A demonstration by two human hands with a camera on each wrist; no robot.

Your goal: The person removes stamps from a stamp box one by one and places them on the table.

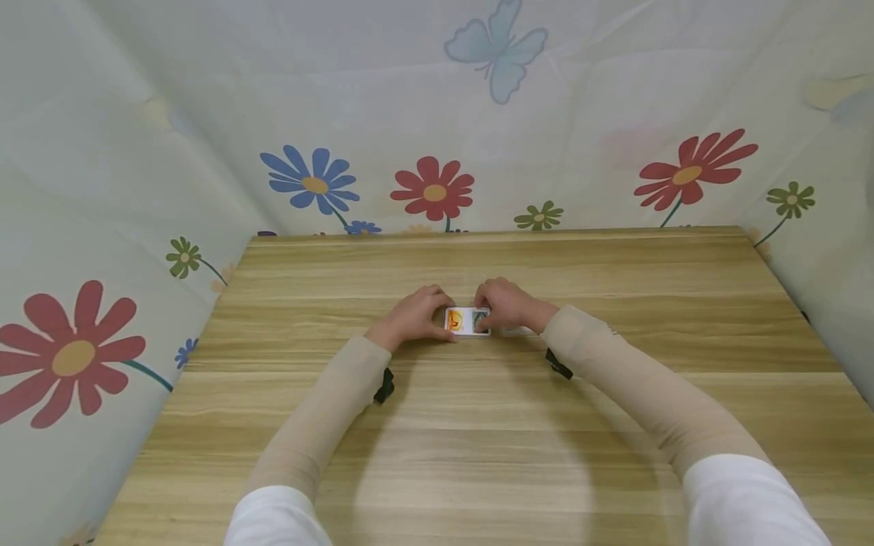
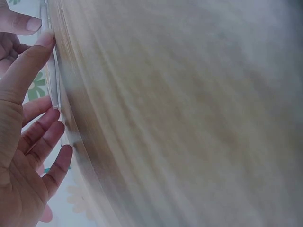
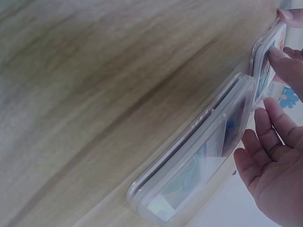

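– Who's doing what over there?

– Starting nearest, the white sleeves (image 1: 276, 519) are reaching out over the table (image 1: 471, 455) behind the hands. The left hand (image 1: 413, 315) is gripping a small clear case (image 2: 55, 90) at its left end, thumb on the near edge, fingers on the far one.

– And the right hand (image 1: 508, 305)?

– Close beside it, thumb and fingers drawn narrow. It's pinching the green card (image 1: 476, 318) at the case's right end. Whether it's lifting or seating it, I can't tell.

– So what step are they on?

– To my eye, they're sorting the cards in that case, one hand steadying, the other handling. I'd say the next move is calling for a light thumb and a firm left hold, so the case isn't skidding.

– What's inside it?

– It's lying between the hands, picture side up, showing the orange card (image 1: 454, 320) nearer the left hand and the green nearer the right.

– Anything else by them?

– A second clear case (image 3: 187, 146) is lying just under the right wrist. Greenish and bluish pictures are showing through, too hazy to make out.

– And beyond the hands?

– Only the wall cloth (image 1: 382, 91), where a red flower (image 1: 432, 192) is showing.
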